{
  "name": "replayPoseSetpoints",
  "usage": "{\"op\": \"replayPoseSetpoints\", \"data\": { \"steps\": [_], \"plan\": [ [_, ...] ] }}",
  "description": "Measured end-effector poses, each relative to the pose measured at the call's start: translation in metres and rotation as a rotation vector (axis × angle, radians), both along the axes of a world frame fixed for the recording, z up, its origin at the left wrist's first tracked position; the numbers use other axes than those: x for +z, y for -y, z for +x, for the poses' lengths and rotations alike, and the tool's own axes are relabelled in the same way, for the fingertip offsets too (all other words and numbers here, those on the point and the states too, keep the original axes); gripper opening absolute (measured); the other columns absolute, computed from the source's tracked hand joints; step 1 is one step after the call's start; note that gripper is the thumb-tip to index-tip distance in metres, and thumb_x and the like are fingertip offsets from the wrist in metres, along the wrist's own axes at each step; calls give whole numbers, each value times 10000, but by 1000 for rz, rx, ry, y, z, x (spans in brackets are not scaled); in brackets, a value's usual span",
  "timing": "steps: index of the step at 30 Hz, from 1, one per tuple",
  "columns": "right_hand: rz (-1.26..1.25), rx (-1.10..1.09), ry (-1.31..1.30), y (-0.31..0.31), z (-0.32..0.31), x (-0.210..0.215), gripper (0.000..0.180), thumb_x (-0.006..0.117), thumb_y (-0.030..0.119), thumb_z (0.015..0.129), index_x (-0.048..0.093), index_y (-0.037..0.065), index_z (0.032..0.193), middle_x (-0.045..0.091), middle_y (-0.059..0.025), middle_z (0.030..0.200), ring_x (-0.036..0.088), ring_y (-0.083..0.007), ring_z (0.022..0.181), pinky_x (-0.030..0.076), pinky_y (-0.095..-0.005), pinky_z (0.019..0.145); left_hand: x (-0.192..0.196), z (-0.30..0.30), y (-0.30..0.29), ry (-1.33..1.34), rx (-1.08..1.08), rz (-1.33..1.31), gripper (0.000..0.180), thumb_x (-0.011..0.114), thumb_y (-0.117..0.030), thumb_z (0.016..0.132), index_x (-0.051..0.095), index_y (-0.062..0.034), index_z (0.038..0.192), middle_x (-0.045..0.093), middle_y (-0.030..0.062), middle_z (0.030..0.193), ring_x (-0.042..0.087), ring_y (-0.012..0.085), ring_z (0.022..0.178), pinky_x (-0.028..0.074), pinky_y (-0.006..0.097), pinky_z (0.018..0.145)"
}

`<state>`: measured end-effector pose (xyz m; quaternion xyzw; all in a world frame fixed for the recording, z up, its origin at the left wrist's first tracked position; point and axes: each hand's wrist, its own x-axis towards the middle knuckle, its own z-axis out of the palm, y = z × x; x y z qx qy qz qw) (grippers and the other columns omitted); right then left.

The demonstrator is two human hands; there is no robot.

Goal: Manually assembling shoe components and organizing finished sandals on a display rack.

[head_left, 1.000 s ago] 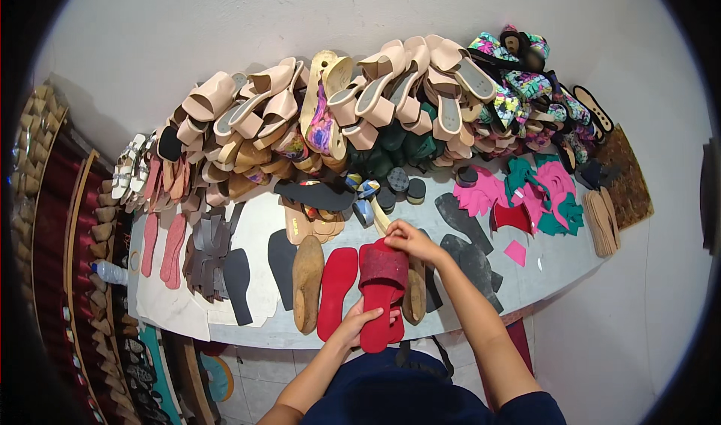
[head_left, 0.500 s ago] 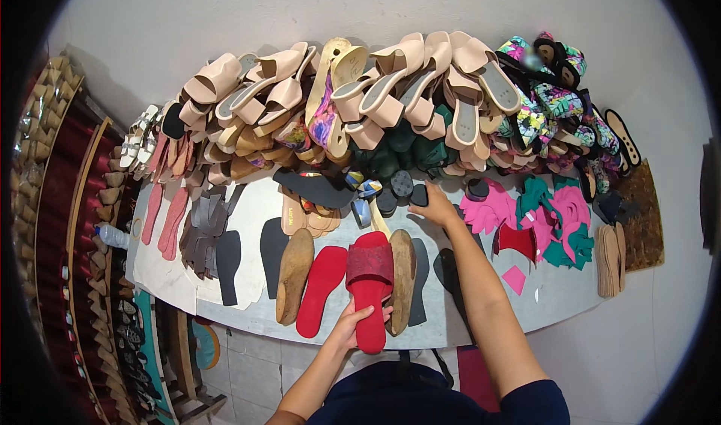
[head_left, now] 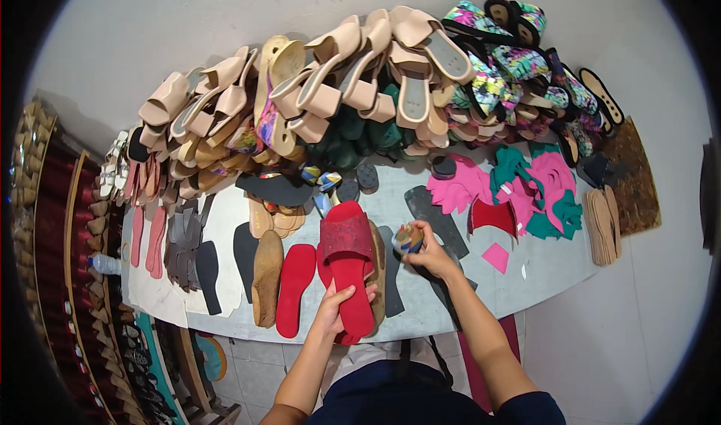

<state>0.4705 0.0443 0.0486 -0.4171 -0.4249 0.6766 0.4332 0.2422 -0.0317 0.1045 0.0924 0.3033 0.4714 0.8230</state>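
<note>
My left hand (head_left: 329,312) grips a red open-toe slipper (head_left: 353,299) by its heel end, toe pointing away from me, with a textured dark-red strap across it. Between the fingers of my right hand (head_left: 434,258) is a small heel block (head_left: 406,239) with blue and yellow patterned sides, held just above the table. Left of the slipper lie a red insole (head_left: 296,290) and a wooden shoe last (head_left: 267,278). Another wooden last (head_left: 377,278) is partly hidden behind the slipper. Beside it rests a dark grey sole (head_left: 392,275).
A heap of beige heeled sandals (head_left: 330,53) lines the wall, with floral sandals (head_left: 518,68) at its right. Small heel blocks (head_left: 366,177) stand before the heap. Pink scraps (head_left: 460,181) and beige soles (head_left: 601,226) lie right. Shelves of lasts (head_left: 98,226) stand left.
My right hand has drawn back toward me from the small blocks at the heap and now holds the patterned heel block. The left hand still holds the slipper. The whole view has shifted.
</note>
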Motion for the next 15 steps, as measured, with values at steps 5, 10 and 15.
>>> {"op": "replayPoseSetpoints", "data": {
  "steps": [5, 10, 15],
  "plan": [
    [185, 16, 446, 45, 12, 0, 710, 765, 89, 534, 373, 56, 1125, 465, -88, 1081, 436, -194, 1054, 345, -307, 899, 2, 16, -4, 37, -2, 6, 527, 493, -29, 798, 255, -23, 1268, 354, 216, 1257, 522, 304, 995, 485, 376, 818],
    [372, -56, 815, 84, 11, 3, 637, 673, 115, 567, 404, 87, 1144, 483, -115, 1125, 451, -283, 1066, 333, -363, 916, -1, 18, 1, 63, -43, -9, 529, 494, -29, 796, 252, -14, 1267, 350, 216, 1262, 520, 306, 999, 485, 375, 821],
    [410, 310, 864, 103, 13, 21, 613, 633, 127, 565, 430, 106, 1143, 461, -107, 1187, 330, -260, 1214, 122, -476, 1034, -1, 11, 9, 72, -87, 0, 529, 498, -32, 795, 255, -13, 1264, 350, 211, 1265, 516, 305, 1008, 484, 373, 822]
  ]
}}
